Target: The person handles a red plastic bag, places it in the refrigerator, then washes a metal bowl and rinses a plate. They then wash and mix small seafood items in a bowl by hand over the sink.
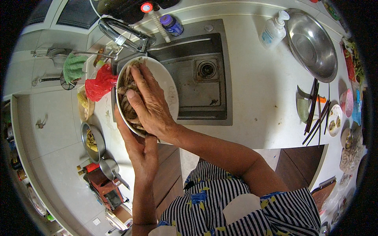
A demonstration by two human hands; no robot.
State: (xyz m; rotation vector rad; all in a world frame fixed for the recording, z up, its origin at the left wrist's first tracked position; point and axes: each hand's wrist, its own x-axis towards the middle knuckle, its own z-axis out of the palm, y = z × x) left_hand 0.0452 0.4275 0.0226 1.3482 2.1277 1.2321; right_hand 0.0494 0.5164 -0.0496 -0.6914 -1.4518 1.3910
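A white bowl [169, 85] is tilted over the left part of a dark kitchen sink [186, 88]. Greyish-brown pieces that look like shrimp [128, 109] are gathered against its left wall. My left hand [141, 150] grips the bowl's lower left rim from outside. Spread over the pieces, my right hand [150, 103] rests inside the bowl, its fingers pointing towards the far rim. The palm hides part of the contents. Just behind the bowl stands a chrome faucet [127, 35]. A red plastic bag [100, 82] lies against the bowl's left side.
On the right counter are a pump bottle [272, 31], a large steel basin [313, 44], dark thin strips [314, 115], an orange-handled tool [321, 99] and a small plate [335, 121]. A steel pot [100, 141] and a saucepan [109, 168] stand left. A purple-capped jar [172, 26] is behind the sink.
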